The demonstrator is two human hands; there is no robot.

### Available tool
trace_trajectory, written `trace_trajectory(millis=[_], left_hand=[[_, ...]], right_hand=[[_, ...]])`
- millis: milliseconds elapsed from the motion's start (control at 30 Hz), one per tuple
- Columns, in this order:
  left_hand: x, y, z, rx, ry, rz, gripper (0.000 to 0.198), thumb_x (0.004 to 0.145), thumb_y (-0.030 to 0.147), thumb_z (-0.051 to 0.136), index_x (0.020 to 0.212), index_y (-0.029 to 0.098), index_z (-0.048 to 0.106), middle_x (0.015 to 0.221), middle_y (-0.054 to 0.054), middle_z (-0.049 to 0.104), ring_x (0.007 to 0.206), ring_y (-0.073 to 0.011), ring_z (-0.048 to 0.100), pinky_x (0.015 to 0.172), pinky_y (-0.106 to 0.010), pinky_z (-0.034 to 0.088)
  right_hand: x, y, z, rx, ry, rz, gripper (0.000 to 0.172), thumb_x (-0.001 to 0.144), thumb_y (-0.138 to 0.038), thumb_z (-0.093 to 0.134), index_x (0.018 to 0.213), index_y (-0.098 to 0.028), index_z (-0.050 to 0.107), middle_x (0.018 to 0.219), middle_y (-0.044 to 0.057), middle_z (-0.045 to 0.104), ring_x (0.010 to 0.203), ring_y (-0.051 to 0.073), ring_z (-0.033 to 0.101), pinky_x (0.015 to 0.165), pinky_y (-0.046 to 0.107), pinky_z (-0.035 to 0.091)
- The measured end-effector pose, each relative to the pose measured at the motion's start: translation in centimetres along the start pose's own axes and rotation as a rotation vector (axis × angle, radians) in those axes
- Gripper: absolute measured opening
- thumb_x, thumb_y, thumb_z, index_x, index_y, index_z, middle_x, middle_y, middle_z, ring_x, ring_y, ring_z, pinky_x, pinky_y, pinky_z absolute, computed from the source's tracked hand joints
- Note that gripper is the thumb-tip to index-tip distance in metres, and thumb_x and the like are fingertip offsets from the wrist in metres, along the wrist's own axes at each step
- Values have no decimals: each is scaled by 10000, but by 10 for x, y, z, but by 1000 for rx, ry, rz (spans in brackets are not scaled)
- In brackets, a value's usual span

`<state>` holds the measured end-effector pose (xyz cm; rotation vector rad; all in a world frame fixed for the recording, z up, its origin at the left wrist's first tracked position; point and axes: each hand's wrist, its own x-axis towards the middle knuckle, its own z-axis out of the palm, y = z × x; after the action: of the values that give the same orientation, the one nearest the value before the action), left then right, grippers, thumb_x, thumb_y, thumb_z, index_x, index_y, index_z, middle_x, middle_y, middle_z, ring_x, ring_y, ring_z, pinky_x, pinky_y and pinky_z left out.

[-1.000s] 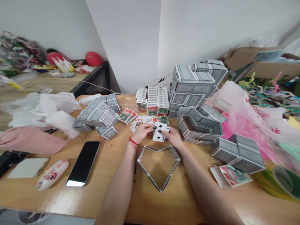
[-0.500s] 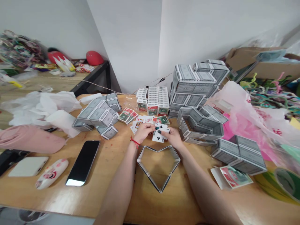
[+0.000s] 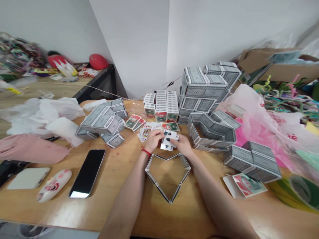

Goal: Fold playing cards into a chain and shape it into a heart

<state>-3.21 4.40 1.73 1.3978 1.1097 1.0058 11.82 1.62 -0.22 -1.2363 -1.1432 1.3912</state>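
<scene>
Between my hands, above the table's middle, is a small bunch of playing cards with a two of clubs on top and an ace corner peeking out at the right. My left hand pinches their left edge, thumb at the top corner. With its thumb on the card face, my right hand grips the right side. Right below my wrists stands a heart-shaped frame of cards on the table. Loose face-up cards lie just beyond my left hand, next to a card box.
Grey folded-card structures stand at left and in a tall stack at right. Rows of card boxes stand at the back. A phone lies left, an opened card box and a tape roll right.
The view has shifted slightly, so everything sits a little further left. Both hands keep hold of the cards, with little visible change in grip.
</scene>
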Motion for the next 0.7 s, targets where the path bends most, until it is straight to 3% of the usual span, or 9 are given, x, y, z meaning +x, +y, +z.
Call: trace_trajectory(millis=[333,700], left_hand=[[1,-5,-4,26,-105,49,288,678,398,568,707,124,653,666,-15,593,637,-114,491,604,-219,372],[3,-7,-2,4,-119,35,222,663,332,590,626,113,585,617,4,541,580,-87,452,570,-203,351]], right_hand=[[3,-2,-2,58,132,-59,366,554,-381,666,830,-150,604,789,51,669,640,166,593,585,278,463],[4,0,-4,102,148,-55,364,569,-356,670,852,-139,599,804,56,670,643,164,598,602,280,467]])
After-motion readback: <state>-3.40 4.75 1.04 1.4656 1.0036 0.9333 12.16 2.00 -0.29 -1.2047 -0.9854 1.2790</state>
